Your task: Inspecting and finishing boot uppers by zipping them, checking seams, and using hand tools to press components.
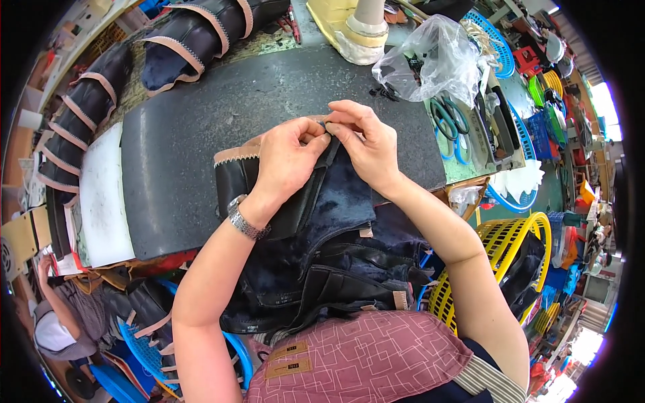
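Note:
A black boot upper [316, 221] with dark blue fleece lining and a tan pinked top edge lies over the near edge of a dark rubber work mat [195, 127] and hangs down into my lap. My left hand [289, 158], with a metal watch on its wrist, pinches the top edge of the upper. My right hand [363, 138] pinches the same edge right beside it, fingertips almost touching those of the left. More black boot pieces [356, 282] are piled under the upper on my lap.
Stacked black boot uppers with tan trim [74, 127] line the left and far sides. A clear plastic bag [433, 60] and green-handled scissors [447, 117] lie at the right. A yellow basket [510, 248] stands at my right. Another person [57, 322] sits lower left.

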Demonstrator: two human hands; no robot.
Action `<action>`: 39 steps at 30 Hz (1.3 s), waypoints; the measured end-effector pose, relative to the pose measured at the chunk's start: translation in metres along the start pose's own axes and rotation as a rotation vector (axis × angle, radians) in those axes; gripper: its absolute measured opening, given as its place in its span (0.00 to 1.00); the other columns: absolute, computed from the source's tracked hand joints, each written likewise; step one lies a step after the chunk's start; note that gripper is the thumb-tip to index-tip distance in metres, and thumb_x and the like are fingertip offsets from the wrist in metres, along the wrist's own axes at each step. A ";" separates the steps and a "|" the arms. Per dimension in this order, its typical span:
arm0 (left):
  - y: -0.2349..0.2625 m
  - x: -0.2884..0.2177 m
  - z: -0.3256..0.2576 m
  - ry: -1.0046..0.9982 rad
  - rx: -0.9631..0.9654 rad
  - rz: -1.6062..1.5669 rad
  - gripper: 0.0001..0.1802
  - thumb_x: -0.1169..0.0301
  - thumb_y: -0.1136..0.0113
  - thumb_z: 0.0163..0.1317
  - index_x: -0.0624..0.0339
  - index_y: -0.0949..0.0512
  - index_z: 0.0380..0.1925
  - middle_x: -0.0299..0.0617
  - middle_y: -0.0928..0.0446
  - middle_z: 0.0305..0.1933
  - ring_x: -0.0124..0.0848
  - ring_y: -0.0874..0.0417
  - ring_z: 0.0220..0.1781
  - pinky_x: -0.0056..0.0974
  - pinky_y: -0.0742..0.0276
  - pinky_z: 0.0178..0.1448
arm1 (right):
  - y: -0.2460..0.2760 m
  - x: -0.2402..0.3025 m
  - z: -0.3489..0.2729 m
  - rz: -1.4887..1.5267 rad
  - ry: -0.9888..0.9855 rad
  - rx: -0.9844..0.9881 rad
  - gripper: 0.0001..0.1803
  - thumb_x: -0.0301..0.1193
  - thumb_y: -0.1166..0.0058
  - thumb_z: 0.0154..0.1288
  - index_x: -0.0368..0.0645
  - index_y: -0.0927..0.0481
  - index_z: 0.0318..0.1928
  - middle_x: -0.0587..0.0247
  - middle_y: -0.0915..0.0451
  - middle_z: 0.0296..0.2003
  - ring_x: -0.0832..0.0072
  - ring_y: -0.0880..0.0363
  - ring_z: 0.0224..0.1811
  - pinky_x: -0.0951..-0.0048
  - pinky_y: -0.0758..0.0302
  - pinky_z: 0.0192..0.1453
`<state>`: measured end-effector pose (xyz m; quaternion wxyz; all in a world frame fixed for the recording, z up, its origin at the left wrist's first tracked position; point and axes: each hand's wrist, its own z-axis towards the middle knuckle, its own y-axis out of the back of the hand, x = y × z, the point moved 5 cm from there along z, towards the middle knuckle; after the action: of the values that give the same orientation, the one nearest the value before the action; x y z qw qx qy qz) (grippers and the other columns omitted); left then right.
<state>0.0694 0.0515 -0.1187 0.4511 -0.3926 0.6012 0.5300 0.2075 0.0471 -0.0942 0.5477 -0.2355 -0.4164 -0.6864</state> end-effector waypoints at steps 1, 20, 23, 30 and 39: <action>0.000 0.000 0.000 -0.021 0.009 0.015 0.08 0.71 0.39 0.54 0.66 0.21 0.30 0.42 0.20 0.25 0.24 0.21 0.27 0.31 0.26 0.35 | -0.001 -0.001 0.000 0.004 0.000 0.003 0.16 0.20 0.43 0.57 0.40 0.25 0.47 0.58 0.18 0.33 0.72 0.17 0.36 0.75 0.23 0.39; -0.003 0.004 0.005 0.029 0.116 -0.319 0.09 0.71 0.39 0.58 0.69 0.21 0.32 0.36 0.20 0.28 0.19 0.24 0.31 0.26 0.28 0.37 | 0.004 0.030 -0.017 -0.351 0.601 0.185 0.17 0.17 0.39 0.45 0.37 0.23 0.39 0.57 0.21 0.34 0.64 0.20 0.32 0.69 0.21 0.34; 0.000 0.000 0.005 -0.181 0.063 -0.039 0.09 0.70 0.38 0.55 0.67 0.20 0.30 0.38 0.20 0.26 0.24 0.22 0.29 0.29 0.27 0.37 | 0.030 0.042 -0.022 -0.386 0.527 0.194 0.17 0.24 0.37 0.46 0.43 0.22 0.41 0.61 0.22 0.34 0.67 0.20 0.31 0.70 0.23 0.32; -0.011 -0.028 -0.017 -0.550 -0.068 0.369 0.04 0.69 0.40 0.55 0.56 0.21 0.24 0.36 0.24 0.21 0.35 0.23 0.28 0.40 0.34 0.49 | 0.044 0.073 -0.075 -0.523 0.592 0.638 0.11 0.30 0.43 0.46 0.43 0.24 0.33 0.66 0.25 0.32 0.74 0.26 0.26 0.75 0.27 0.26; -0.019 -0.022 -0.016 -0.616 -0.084 0.398 0.04 0.69 0.40 0.55 0.55 0.19 0.27 0.36 0.22 0.25 0.36 0.23 0.30 0.42 0.33 0.45 | 0.028 0.075 -0.089 -0.872 0.588 0.425 0.13 0.32 0.47 0.44 0.42 0.24 0.33 0.68 0.28 0.29 0.79 0.31 0.25 0.78 0.37 0.25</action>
<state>0.0910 0.0326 -0.1027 0.4824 -0.1081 0.4794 0.7251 0.2245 -0.0698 -0.0754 0.3417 0.2750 -0.4340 -0.7869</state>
